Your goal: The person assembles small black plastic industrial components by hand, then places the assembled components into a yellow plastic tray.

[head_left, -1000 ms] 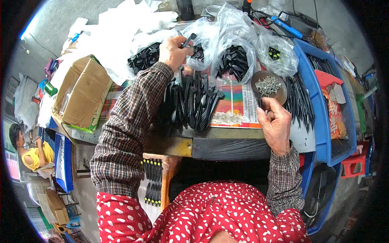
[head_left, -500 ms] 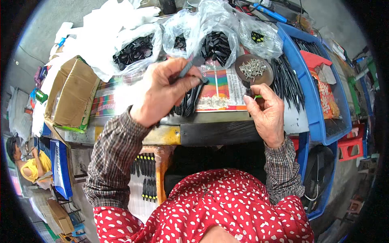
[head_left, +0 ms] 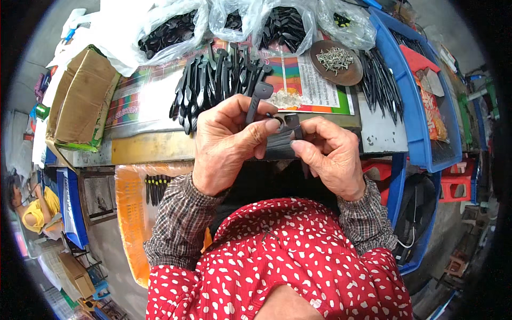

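Observation:
My left hand (head_left: 221, 146) is closed on a dark grey plastic strip (head_left: 260, 95), whose rounded, flat end sticks up past the fingers. Close beside it, my right hand (head_left: 335, 157) pinches a black plastic piece (head_left: 293, 121) between thumb and fingers. The two pieces are nearly together above the table's front edge; whether they touch, I cannot tell. A small dark ring-like part (head_left: 279, 121) shows at my left thumb tip. Just beyond my left hand lies a pile of long black plastic pieces (head_left: 213, 80).
A brown dish (head_left: 348, 78) of small metal screws stands at the back right, beside a bundle of black rods (head_left: 381, 85). Behind are clear bags (head_left: 205, 26) of black parts. A cardboard box (head_left: 82, 101) is left, a blue bin (head_left: 421, 141) right, an orange crate (head_left: 130, 224) below.
Both hands have come together nearer my body, the left moving right and down and the right moving inward. The pile of black pieces is now uncovered. The view has shifted.

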Demonstrator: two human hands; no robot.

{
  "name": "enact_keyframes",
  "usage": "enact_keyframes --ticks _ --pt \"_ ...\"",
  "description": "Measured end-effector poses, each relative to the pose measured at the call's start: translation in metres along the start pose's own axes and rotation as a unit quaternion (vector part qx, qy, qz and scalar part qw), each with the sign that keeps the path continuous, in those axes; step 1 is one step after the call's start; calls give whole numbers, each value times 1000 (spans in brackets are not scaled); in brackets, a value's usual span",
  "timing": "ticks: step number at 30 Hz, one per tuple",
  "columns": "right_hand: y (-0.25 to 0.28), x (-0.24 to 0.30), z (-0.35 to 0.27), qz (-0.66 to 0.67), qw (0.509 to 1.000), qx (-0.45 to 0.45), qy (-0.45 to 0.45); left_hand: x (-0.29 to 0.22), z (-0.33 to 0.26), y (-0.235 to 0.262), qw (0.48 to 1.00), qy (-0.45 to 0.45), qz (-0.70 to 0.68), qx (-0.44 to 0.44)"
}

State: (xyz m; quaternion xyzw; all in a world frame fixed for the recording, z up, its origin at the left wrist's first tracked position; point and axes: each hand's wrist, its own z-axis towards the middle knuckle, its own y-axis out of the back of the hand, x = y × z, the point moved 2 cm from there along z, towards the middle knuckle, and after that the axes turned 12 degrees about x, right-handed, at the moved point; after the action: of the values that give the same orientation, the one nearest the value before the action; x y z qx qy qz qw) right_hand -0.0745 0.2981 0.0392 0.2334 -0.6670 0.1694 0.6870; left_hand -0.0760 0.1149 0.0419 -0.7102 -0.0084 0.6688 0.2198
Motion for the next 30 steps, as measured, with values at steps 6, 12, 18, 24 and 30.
enact_keyframes --ticks 6,12,18,24,30 --pt "-8 -3 -4 -4 1000 22 -14 13 -7 0 1000 -5 -20 -9" --pt "-11 -6 -3 -15 999 27 -17 21 -8 -2 999 -5 -27 -28" --pt "-11 -12 -3 -8 999 31 -27 24 -5 -5 999 -17 -21 -26" --pt "-10 -12 -2 0 998 39 -42 25 -5 -5 999 -20 -10 -24" --pt "-10 -12 -3 23 998 44 -42 28 -6 -5 999 -28 -22 -19"
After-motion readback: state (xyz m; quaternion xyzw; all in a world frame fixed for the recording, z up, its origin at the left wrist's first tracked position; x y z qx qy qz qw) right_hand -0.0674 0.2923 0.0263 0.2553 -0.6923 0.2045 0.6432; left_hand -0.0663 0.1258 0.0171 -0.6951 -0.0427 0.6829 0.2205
